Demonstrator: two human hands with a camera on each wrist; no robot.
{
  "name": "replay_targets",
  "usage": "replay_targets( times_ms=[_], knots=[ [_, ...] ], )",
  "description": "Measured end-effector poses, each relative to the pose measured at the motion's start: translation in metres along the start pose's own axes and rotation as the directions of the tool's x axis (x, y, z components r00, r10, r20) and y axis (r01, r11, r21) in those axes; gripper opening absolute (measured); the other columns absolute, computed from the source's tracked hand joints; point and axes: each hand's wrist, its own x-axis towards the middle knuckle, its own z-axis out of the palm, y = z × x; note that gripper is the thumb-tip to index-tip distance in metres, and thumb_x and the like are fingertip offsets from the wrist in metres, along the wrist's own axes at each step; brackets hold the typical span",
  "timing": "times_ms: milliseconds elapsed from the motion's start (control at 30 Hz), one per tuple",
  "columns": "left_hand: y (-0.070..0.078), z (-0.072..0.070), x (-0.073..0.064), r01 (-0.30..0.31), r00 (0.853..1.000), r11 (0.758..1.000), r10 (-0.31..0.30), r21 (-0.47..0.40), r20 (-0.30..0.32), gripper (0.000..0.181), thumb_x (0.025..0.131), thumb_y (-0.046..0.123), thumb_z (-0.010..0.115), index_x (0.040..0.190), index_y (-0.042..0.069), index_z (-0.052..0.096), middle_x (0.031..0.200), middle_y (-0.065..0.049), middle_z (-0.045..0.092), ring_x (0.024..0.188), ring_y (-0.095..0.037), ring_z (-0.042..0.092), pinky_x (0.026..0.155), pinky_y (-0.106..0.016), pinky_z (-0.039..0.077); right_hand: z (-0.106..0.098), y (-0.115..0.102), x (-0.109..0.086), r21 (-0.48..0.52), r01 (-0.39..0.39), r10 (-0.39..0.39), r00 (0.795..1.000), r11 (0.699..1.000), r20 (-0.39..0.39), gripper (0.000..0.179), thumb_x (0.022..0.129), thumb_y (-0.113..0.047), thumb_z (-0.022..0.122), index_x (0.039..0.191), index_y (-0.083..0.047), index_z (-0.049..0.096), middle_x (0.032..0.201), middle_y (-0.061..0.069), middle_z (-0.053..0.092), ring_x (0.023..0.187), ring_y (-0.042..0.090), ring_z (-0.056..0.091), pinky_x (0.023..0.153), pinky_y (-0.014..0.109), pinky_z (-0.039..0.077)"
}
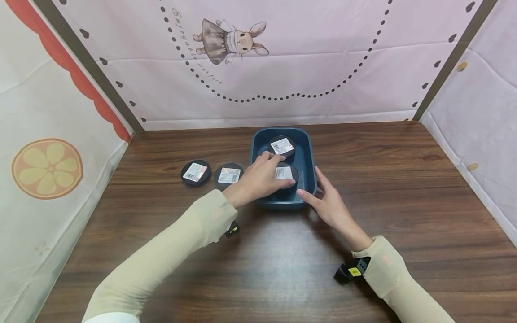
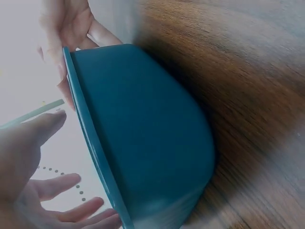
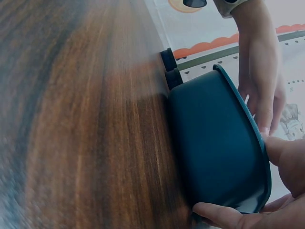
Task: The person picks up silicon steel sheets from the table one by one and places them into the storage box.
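A dark blue plastic bin (image 1: pixel 310 157) stands on the table, holding two flat round black containers with white barcode labels. My left hand (image 1: pixel 262 176) reaches over its left side, thumb and fingers spread above the nearer black container (image 1: pixel 286 172). In the left wrist view, no object shows between the left hand's (image 2: pixel 57 191) parted thumb and fingers. The farther black container (image 1: pixel 282 146) lies beyond that hand. At the bin's near right corner, my right hand (image 1: pixel 329 204) holds the wall, thumb at the rim and fingers outside, as the right wrist view also shows.
Two more round black containers lie left of the bin: one black container (image 1: pixel 195 173) farther out, another black container (image 1: pixel 228 177) close to my left wrist. The brown wooden table (image 1: pixel 282 264) meets a printed fabric wall (image 1: pixel 315 67) at the back, with fabric sides left and right.
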Motion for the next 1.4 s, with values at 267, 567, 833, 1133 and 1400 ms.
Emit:
replay_targets(
  times_ms=[267, 567, 833, 1133, 1400],
  knots=[
    [-0.007, -0.008, -0.014, -0.086, 0.991, 0.996, 0.086, 0.002, -0.104, 0.057, 0.09, 0.041, 0.074, 0.139, 0.015, 0.059, 0.139, -0.013, 0.055, 0.122, -0.027, 0.058, 0.101, -0.046, 0.054, 0.001, -0.001, 0.0, 0.0, -0.006, 0.006, 1.0, 1.0, -0.003, 0.091, 0.096, -0.043, 0.065, 0.162, -0.017, 0.009, 0.163, 0.021, 0.029, 0.144, 0.042, 0.042, 0.115, 0.057, 0.037],
    [-0.018, -0.011, -0.026, -0.147, 0.97, 0.989, 0.149, 0.021, -0.19, 0.041, 0.094, 0.021, 0.071, 0.133, 0.01, 0.063, 0.132, -0.015, 0.06, 0.118, -0.028, 0.061, 0.099, -0.044, 0.055, 0.001, -0.002, 0.0, -0.001, -0.013, 0.013, 1.0, 1.0, -0.009, 0.09, 0.096, -0.04, 0.066, 0.162, -0.017, 0.01, 0.164, 0.02, 0.028, 0.144, 0.042, 0.041, 0.117, 0.057, 0.035],
    [-0.025, -0.015, -0.035, -0.138, 0.966, 0.99, 0.132, -0.012, -0.224, 0.037, 0.096, 0.017, 0.069, 0.132, 0.009, 0.064, 0.13, -0.016, 0.061, 0.118, -0.03, 0.061, 0.099, -0.045, 0.054, 0.001, -0.001, 0.0, -0.002, -0.018, 0.018, 1.0, 1.0, -0.011, 0.091, 0.096, -0.041, 0.067, 0.162, -0.017, 0.01, 0.163, 0.021, 0.028, 0.144, 0.042, 0.041, 0.116, 0.056, 0.036],
    [-0.039, -0.017, -0.042, -0.121, 0.955, 0.991, 0.101, -0.056, -0.278, 0.031, 0.098, 0.015, 0.065, 0.128, 0.009, 0.066, 0.126, -0.015, 0.063, 0.111, -0.03, 0.06, 0.091, -0.046, 0.054, 0.001, -0.001, 0.001, -0.011, -0.021, 0.021, 1.0, 1.0, -0.015, 0.092, 0.095, -0.044, 0.067, 0.162, -0.018, 0.01, 0.164, 0.021, 0.028, 0.144, 0.042, 0.041, 0.116, 0.057, 0.035],
    [-0.051, -0.02, -0.05, -0.057, 0.959, 0.994, 0.03, -0.09, -0.282, 0.032, 0.098, 0.014, 0.062, 0.13, 0.007, 0.064, 0.13, -0.017, 0.061, 0.111, -0.032, 0.058, 0.094, -0.05, 0.049, 0.002, -0.001, 0.0, -0.004, -0.018, 0.018, 1.0, 1.0, -0.018, 0.091, 0.095, -0.042, 0.067, 0.162, -0.017, 0.011, 0.163, 0.021, 0.029, 0.143, 0.042, 0.043, 0.115, 0.055, 0.038]
  ],
)
